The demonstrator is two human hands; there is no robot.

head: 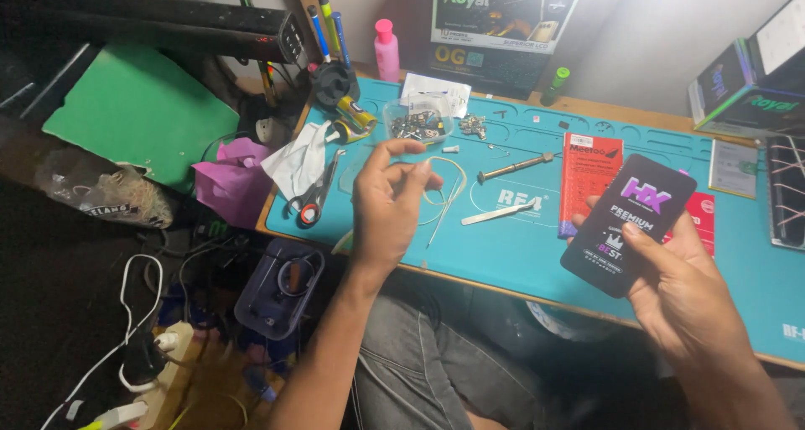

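Note:
My right hand (683, 291) holds a flat black packet (627, 222) with purple and white print, tilted above the near edge of the teal work mat (520, 254). My left hand (387, 203) hovers over the mat's left part, fingers curled and apart, with nothing clearly in it. Just beyond its fingertips lie yellowish rubber bands (449, 187) and white tweezers (496, 214). A screwdriver (513, 168) rests further right.
A red packet (587, 178) lies beside the black one. A clear dish of small parts (417, 122), scissors (314, 197), white tissue (298, 157), a pink bottle (386, 51) and boxes (501, 23) stand at the back. Cables and a power strip (147, 371) lie on the floor left.

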